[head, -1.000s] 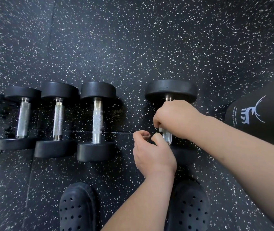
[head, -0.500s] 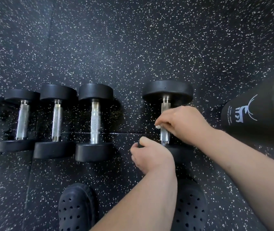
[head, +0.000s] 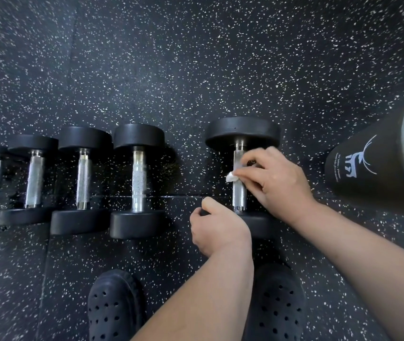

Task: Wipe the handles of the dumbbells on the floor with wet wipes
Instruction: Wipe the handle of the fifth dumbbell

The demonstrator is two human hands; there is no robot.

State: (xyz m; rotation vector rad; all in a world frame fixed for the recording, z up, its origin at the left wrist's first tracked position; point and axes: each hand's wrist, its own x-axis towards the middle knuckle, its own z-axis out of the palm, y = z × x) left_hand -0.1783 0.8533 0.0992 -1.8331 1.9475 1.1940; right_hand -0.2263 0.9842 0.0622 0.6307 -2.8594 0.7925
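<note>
Several black dumbbells with chrome handles lie in a row on the speckled rubber floor. The largest dumbbell is at the right end, set apart from the others. My right hand holds a small white wet wipe against the middle of its chrome handle, fingers curled over the bar. My left hand grips the near black head of the same dumbbell, which it mostly hides. The neighbouring dumbbell lies to the left, untouched.
A black cylinder with a white deer logo lies at the right edge. Two black perforated clogs stand at the bottom, close to the dumbbell row. Open speckled floor stretches beyond the dumbbells.
My right hand slid down the handle and back up toward its middle, and the white wipe now shows under its fingers. My left hand moved down onto the near head.
</note>
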